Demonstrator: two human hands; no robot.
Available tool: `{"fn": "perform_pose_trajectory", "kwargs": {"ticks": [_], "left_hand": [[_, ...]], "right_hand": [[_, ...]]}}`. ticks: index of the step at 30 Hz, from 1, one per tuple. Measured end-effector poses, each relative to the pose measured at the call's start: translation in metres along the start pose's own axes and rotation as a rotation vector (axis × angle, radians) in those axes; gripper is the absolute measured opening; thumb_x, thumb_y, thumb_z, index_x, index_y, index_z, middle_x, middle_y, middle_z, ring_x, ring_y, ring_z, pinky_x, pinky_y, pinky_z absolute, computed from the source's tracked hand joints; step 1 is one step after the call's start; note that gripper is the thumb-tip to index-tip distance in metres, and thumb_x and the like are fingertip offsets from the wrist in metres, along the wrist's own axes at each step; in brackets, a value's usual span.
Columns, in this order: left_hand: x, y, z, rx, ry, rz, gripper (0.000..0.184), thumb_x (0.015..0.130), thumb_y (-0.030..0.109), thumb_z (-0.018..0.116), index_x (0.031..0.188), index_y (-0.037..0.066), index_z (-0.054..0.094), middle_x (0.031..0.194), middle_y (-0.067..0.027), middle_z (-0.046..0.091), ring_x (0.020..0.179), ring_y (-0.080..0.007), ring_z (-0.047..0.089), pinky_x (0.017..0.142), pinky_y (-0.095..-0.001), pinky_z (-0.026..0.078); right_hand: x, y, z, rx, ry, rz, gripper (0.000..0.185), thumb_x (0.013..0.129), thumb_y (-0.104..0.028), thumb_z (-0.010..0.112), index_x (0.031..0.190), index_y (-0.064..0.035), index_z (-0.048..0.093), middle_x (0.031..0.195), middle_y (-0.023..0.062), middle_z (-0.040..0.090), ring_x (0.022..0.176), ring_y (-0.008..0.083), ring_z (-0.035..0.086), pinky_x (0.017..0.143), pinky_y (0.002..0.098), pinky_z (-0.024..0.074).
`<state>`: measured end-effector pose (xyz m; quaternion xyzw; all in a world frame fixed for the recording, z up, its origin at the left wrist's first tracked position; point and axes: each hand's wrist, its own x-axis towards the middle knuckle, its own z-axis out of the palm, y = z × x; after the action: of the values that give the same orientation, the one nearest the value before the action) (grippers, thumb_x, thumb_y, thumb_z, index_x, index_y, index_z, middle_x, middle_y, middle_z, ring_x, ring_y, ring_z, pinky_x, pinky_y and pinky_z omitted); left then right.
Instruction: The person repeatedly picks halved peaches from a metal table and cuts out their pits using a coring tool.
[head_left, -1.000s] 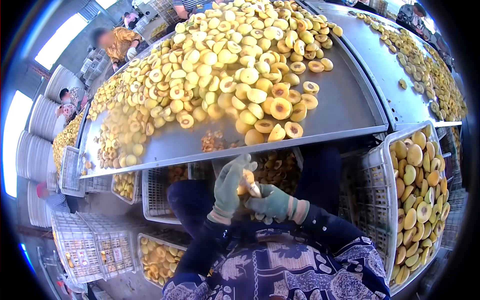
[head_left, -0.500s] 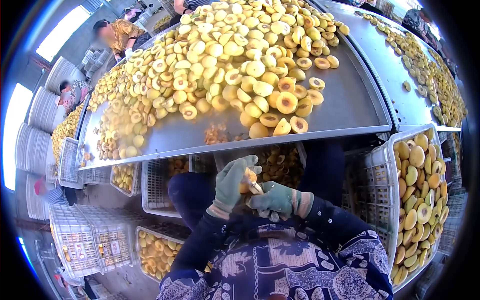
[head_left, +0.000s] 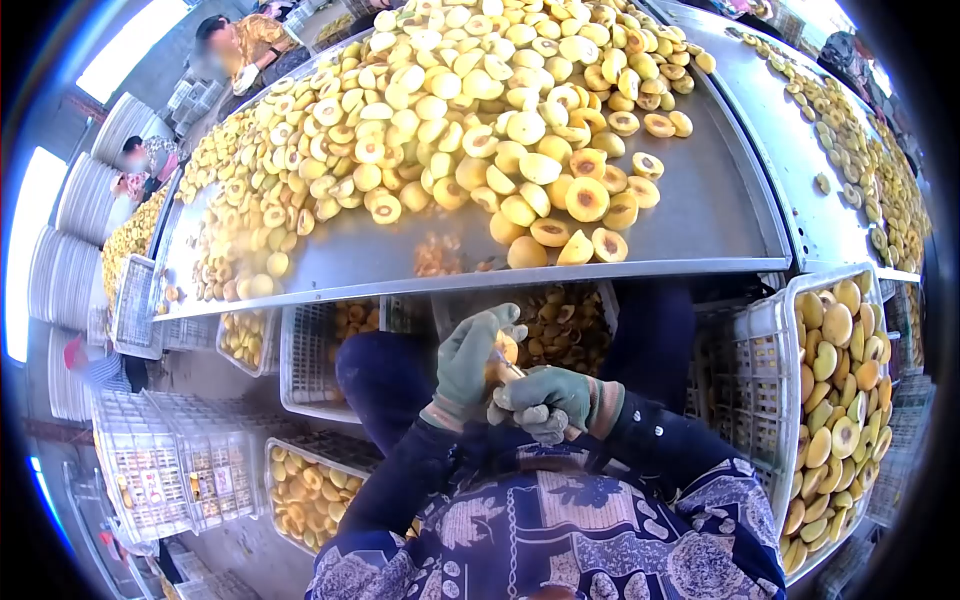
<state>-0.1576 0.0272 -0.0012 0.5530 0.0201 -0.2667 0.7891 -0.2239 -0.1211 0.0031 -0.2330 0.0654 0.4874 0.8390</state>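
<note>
Both gloved hands meet above my lap, just below the near edge of the metal table [head_left: 690,225]. My left hand [head_left: 468,362] is closed around a yellow-orange fruit piece [head_left: 507,348]. My right hand [head_left: 548,400] is wrapped round a small tool [head_left: 513,372], whose light-coloured end touches the fruit; the rest is hidden by the fingers. Halved yellow fruits [head_left: 440,110] with brown centres are heaped on the table. Small brownish bits [head_left: 437,257] lie near its front edge.
A crate of fruit halves [head_left: 790,400] stands at my right. Under the table is a container of darker pieces [head_left: 562,325]. More crates [head_left: 140,465] stand at the left, with people [head_left: 255,50] beyond. Another metal table [head_left: 800,195] holds fruit at the right.
The view has shifted slightly, so the table's fruit appears farther right. Both hands stay together at the fruit; my right hand has turned a little around the tool. The person at upper left has moved.
</note>
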Motion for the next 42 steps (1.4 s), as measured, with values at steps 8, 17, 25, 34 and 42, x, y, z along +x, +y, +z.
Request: {"fn": "perform_pose_trajectory", "kwargs": {"ticks": [8,17,25,34,42], "left_hand": [[-0.005,-0.005,0.008,-0.046,0.050,0.133,0.033,0.098,0.022,0.050,0.121,-0.001,0.058,0.116,-0.0095,0.062,0.099,-0.0208,0.064,0.064,-0.0303,0.058],[0.006,-0.011,0.012,-0.122,0.212,0.334,0.031,0.098,0.021,0.050,0.122,0.001,0.057,0.102,-0.0109,0.064,0.076,-0.0154,0.062,0.060,-0.0271,0.055],[0.021,0.062,-0.052,0.285,0.580,0.731,0.032,0.096,0.022,0.056,0.121,0.002,0.059,0.112,-0.0108,0.064,0.086,-0.0105,0.059,0.067,-0.0208,0.051],[0.072,0.083,-0.081,1.633,0.317,0.808,0.025,0.083,0.034,0.066,0.093,0.011,0.067,0.096,-0.0074,0.067,0.082,-0.0306,0.064,0.073,-0.0395,0.052],[0.156,0.034,0.088,1.930,-0.091,-0.180,0.055,0.072,0.047,0.063,0.113,0.010,0.066,0.114,-0.0163,0.065,0.107,-0.0306,0.062,0.091,-0.0389,0.047]], "right_hand": [[0.026,0.035,-0.011,0.548,-0.457,-0.214,0.032,0.100,-0.019,0.040,0.106,0.0081,0.056,0.053,-0.0055,0.049,0.035,0.0021,0.042,0.034,0.0201,0.0432],[0.038,0.037,0.002,0.698,-0.665,-0.343,0.033,0.101,-0.020,0.039,0.110,0.0084,0.054,0.053,-0.0063,0.050,0.032,0.0015,0.040,0.035,0.0211,0.0452],[0.023,0.021,-0.006,0.703,-0.716,-0.507,0.031,0.101,-0.019,0.040,0.110,0.0074,0.054,0.055,-0.0055,0.051,0.036,0.0044,0.046,0.043,0.0237,0.0521],[0.016,-0.005,-0.053,0.260,0.457,-0.401,0.010,0.089,-0.015,0.060,0.087,-0.0062,0.062,0.067,-0.0028,0.054,0.050,0.0072,0.047,0.048,0.0208,0.0412],[-0.004,0.013,-0.045,0.214,0.545,-0.384,0.024,0.091,-0.027,0.063,0.093,-0.0030,0.059,0.063,-0.0020,0.048,0.046,0.0069,0.043,0.040,0.0196,0.0390]]}}
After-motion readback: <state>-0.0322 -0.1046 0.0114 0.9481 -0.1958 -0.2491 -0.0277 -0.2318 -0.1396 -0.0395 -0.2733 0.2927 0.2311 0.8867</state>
